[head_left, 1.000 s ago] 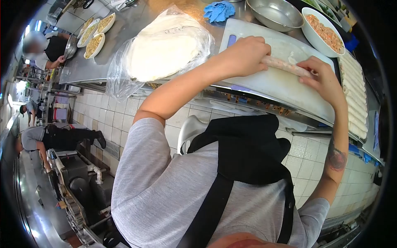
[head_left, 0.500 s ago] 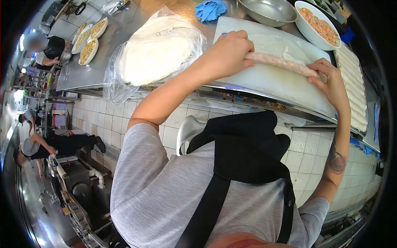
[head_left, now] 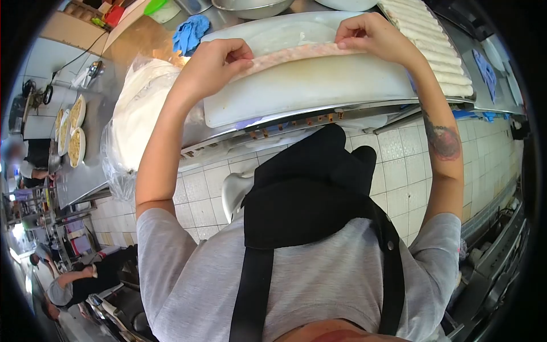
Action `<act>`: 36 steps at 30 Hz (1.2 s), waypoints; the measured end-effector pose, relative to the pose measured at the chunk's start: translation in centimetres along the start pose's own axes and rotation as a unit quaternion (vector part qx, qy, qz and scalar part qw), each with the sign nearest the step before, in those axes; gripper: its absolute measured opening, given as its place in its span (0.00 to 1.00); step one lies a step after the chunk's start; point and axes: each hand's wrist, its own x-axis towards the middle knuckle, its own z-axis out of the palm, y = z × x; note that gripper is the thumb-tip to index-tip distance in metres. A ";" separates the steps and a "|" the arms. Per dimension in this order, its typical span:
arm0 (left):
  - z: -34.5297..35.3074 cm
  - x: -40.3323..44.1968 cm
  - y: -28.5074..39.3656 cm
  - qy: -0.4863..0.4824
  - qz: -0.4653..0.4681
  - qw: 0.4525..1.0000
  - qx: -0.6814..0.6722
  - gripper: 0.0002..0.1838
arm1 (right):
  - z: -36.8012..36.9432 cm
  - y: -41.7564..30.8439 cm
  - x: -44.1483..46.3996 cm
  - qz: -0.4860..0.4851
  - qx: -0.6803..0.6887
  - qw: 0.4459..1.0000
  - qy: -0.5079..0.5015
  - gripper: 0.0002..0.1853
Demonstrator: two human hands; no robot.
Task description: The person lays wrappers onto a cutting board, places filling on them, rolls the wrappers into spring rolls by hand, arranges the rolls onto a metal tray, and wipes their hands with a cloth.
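Observation:
A long, thin filled roll, pale with pinkish filling showing through, stretches between my hands over the white cutting board. My left hand pinches its left end. Its right end is between the thumb and fingers of my right hand. Behind the roll a thin translucent wrapper sheet lies on the board. To the left, a stack of pale sheets rests in a plastic bag. At the right a tray of finished white rolls lies beside the board.
A blue cloth and a metal bowl sit behind the board. Oval dishes of food stand at the far left of the steel table. Co-workers are at the left edge, one bent forward. A purple cloth is at the right.
The view has swung to the right, so the board and bag appear further left. My hands are wider apart, and the roll between them looks longer and thinner.

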 end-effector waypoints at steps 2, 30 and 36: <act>-0.2 0.5 -0.2 -0.008 -0.031 0.999 0.002 0.08 | 0.0 0.2 0.6 -0.016 -0.016 1.000 0.012 0.06; 2.3 -1.9 0.0 0.145 0.141 0.968 0.148 0.19 | 0.9 -0.2 -1.9 -0.140 -0.114 0.979 0.090 0.19; 1.6 -1.4 0.1 0.103 0.111 0.980 0.130 0.19 | 0.8 -2.0 -1.7 -0.153 -0.156 0.973 0.080 0.21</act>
